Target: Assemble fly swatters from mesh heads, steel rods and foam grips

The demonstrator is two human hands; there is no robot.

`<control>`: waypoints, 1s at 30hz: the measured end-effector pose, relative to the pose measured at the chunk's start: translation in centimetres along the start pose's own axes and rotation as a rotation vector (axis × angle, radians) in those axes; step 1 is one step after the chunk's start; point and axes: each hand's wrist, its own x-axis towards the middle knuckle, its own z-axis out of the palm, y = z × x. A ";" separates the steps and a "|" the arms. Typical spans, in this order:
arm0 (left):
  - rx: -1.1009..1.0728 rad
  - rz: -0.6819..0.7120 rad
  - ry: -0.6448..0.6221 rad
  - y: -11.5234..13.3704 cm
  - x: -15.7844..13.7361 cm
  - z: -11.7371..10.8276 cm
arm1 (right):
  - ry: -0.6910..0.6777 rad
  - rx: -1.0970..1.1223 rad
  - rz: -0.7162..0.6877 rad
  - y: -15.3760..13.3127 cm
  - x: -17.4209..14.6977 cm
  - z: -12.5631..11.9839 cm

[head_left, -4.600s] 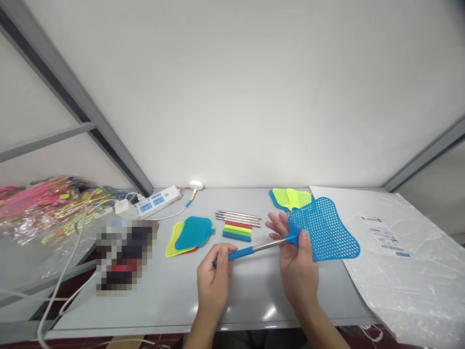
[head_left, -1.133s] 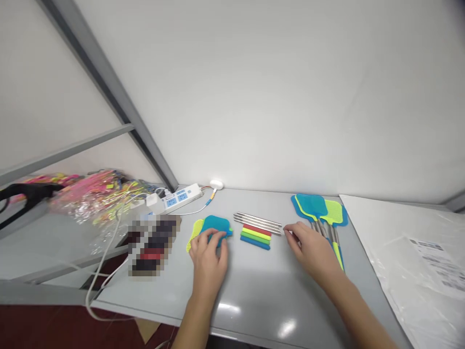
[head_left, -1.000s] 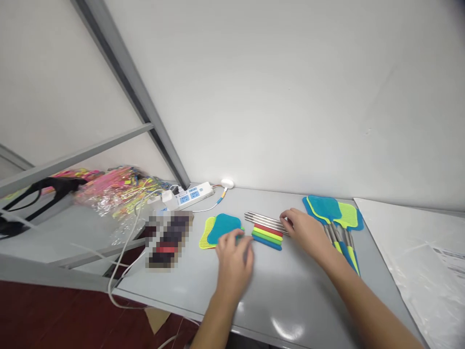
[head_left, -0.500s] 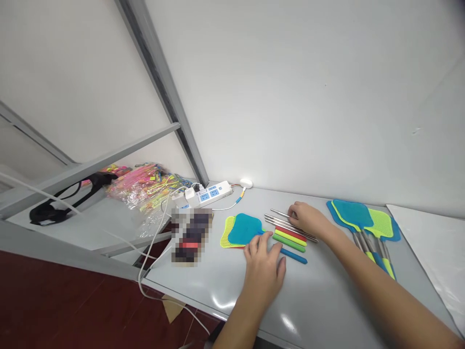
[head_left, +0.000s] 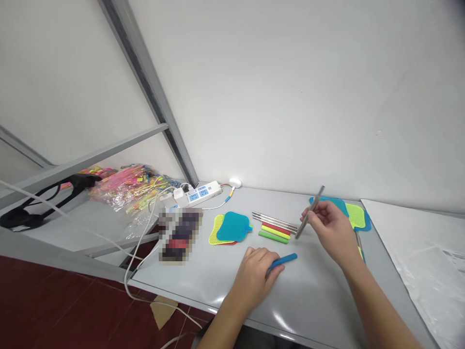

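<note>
Left hand (head_left: 256, 271) closed on one end of a blue handle sleeve (head_left: 286, 259), low over the table (head_left: 218, 286); free end points right and could swing if pushed, only one end being held. Right hand (head_left: 330, 227), a little farther, pinches a slanted metal rod (head_left: 302, 226) about mid-length; smooth metal might slip or pivot in a fingertip grip. Its lower tip is just beside the loose row; contact cannot be told. A low sweep there might knock the green sleeve (head_left: 274, 238), yellow sleeve (head_left: 275, 232) or red sleeve (head_left: 275, 227); being round, likely to roll. Beyond, other metal rods (head_left: 271, 219) lie close together: one nudge could scatter them. Fly swatters (head_left: 358, 216) behind right hand, partly hidden, may shift if the knuckles back into them
</note>
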 end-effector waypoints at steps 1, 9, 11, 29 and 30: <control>-0.062 -0.002 0.003 0.3 -0.1 -0.1 | 0.002 0.136 0.031 0.0 -1.2 -0.2; -0.228 -0.067 0.142 1.9 -0.4 -0.4 | 0.031 0.558 0.056 -1.5 -6.5 0.7; -0.204 -0.075 0.124 2.0 -0.6 -0.1 | 0.021 0.606 0.005 -2.4 -6.9 1.2; -0.411 -0.233 0.015 1.3 -0.7 0.7 | -0.181 0.484 -0.112 -3.6 -6.9 3.8; -0.422 -0.242 0.016 1.3 -0.7 0.7 | -0.184 0.490 -0.114 -3.8 -6.8 4.0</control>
